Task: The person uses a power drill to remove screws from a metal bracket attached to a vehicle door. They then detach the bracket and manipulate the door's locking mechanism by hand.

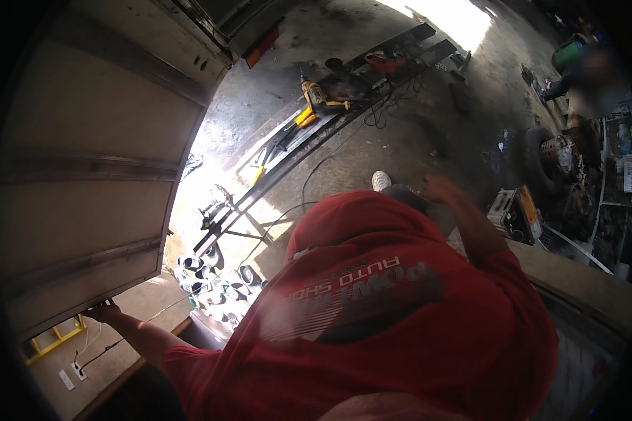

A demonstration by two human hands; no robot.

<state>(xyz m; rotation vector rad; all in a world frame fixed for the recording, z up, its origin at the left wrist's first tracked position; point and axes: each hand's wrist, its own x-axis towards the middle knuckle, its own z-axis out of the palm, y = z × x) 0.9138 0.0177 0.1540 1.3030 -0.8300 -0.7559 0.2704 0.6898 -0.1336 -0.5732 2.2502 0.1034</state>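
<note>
At the lower left, my left hand (103, 313) is closed at the lower edge of a large beige ribbed panel (84, 203), with its fingertips partly hidden there. This panel fills the left side of the view. My right hand (437, 188) hangs out to the right above the floor, away from any tool. Its fingers look loosely apart, small and dim, and nothing shows in them. A yellow and black power drill (317, 97) lies on a long low stand of dark metal rails (288, 160). Yellow-and-orange-handled tools (304, 118) lie beside it.
Cables (307, 184) trail across the concrete floor from the stand. Many round white and dark containers (221, 284) crowd its near end. A yellow ladder-like frame (55, 339) is below the panel. At right are a tire (537, 156), stacked clutter and another person (597, 84).
</note>
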